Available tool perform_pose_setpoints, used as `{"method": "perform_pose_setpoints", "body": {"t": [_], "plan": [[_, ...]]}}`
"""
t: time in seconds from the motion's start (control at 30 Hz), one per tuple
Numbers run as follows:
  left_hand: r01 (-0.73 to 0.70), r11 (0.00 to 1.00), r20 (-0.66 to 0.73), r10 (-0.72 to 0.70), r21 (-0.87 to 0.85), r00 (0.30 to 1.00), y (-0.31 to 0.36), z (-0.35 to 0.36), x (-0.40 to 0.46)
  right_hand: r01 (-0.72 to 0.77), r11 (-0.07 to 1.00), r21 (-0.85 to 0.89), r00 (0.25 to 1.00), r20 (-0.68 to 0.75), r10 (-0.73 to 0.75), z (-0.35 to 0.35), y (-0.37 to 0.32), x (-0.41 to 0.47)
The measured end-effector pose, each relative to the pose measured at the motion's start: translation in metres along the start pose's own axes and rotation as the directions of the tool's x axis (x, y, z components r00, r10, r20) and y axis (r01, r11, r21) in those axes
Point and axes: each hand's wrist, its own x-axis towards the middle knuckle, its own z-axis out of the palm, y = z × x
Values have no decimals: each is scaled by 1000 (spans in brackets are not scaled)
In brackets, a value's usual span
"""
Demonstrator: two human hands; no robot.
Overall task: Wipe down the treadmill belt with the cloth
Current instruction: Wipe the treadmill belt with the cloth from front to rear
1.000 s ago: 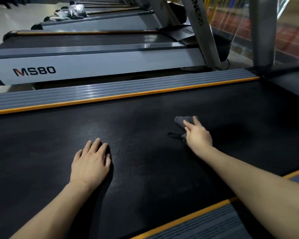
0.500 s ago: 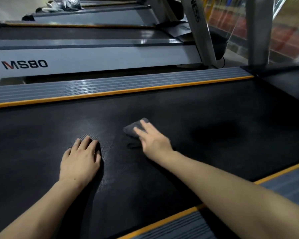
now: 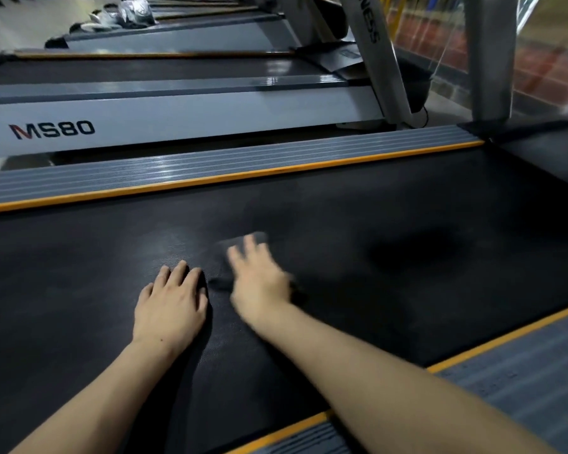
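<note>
Wiping underway: right hand (image 3: 259,283) flat, fingers spread, pressing the cloth (image 3: 240,244) mid-belt (image 3: 407,198); left hand (image 3: 171,303) flat, bracing beside it (blur hides streaks); remaining coverage unclear.

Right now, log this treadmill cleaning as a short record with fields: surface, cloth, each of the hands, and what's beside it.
surface: black treadmill belt, orange-edged side rails
cloth: dark grey cloth, on the belt under the right hand's fingers
right hand: pressed on the cloth, blurred
left hand: flat on the belt, empty, close beside the right
neighbour: treadmill marked MS80
</note>
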Motion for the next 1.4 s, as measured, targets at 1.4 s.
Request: {"method": "perform_pose_setpoints", "body": {"t": [1.4], "plan": [[-76, 991, 38, 72, 108, 997, -20, -6, -38, -68, 998, 18, 998, -12, 68, -7, -2, -60]]}}
